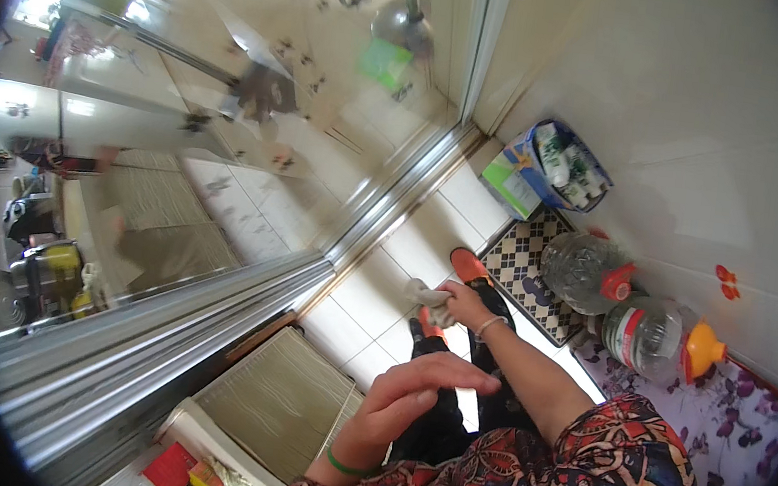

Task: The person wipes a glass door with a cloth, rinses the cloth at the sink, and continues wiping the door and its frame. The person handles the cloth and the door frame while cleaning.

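Note:
My right hand [464, 304], with a thin bracelet on its wrist, is stretched out low and grips a crumpled white cloth [426, 295] above the white floor tiles. It is close to the metal frame [383, 214] of a glass sliding door. My left hand [415, 390], with a green band on the wrist, hovers nearer to me with loosely spread fingers and holds nothing. Below my hands are my dark trousers and an orange slipper [470, 265].
Two big clear plastic bottles [587, 270] [652, 335] with red and orange caps lie by the right wall. A blue and green box [551, 170] of small bottles stands in the corner beside a checkered mat [526, 259]. A ribbed tan box [280, 399] sits lower left.

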`<state>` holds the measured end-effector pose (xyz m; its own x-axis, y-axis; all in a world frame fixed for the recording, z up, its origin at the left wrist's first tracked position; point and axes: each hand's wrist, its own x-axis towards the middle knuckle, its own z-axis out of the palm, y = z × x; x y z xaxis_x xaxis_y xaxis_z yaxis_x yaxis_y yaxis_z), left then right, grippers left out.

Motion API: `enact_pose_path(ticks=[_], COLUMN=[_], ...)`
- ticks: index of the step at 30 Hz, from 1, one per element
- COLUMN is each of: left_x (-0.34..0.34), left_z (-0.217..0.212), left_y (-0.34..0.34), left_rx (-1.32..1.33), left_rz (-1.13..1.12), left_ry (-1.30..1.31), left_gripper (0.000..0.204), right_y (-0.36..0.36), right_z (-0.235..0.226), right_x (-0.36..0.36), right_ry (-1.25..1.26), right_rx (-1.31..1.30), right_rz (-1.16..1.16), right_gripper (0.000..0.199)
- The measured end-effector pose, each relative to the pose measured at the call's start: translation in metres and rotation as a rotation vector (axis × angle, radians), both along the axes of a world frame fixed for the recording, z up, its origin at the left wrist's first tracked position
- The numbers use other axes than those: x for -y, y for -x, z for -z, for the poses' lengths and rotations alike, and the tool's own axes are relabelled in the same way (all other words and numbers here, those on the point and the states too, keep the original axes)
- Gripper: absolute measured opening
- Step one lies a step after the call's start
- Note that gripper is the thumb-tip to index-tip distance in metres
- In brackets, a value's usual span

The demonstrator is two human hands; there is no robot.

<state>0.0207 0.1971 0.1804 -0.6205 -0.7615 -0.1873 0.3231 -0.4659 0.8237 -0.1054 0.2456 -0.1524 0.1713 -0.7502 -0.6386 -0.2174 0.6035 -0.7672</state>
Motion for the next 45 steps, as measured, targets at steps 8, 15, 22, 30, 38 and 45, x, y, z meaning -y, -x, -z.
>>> enact_pose_path(ticks=[8, 15, 22, 30, 38, 45], left_x=[0.005, -0.083, -0.150, -0.320, -0.582, -0.715], left_z=[-0.219, -0.286, -0.318, -0.363, -0.449, -0.432], left_y=[0.052, 0.094, 0.124, 0.159, 0.135, 0.217], left_rx=[-0.927, -1.245, -1.382, -1.500, -1.329, -1.200], left_rz=[0.410, 0.483, 0.692, 1.057, 0.955, 1.955], left_ry=[0.318, 0.217, 0.285, -0.036, -1.051, -0.722], left_gripper=[0.036, 0.034, 0.031, 0.028, 0.011, 0.012], right_y=[0.114, 0.121, 0.091, 0.069, 0.050, 0.037], right_z=[-0.189, -0.242, -0.284, -0.381, -0.488, -0.488], right_x=[-0.128, -0.268, -0.337, -0.479, -0.698, -0.836], right_ry=[0.034, 0.046, 0.030, 0.198, 0.413, 0.587], right_rx=[-0.082, -0.182, -0.131, -0.060, -0.092, 0.021], right_rz=[0.411, 0.794, 0.989, 1.203, 1.678, 2.127], right_gripper=[0.028, 0.034, 0.038, 0.036, 0.034, 0.034])
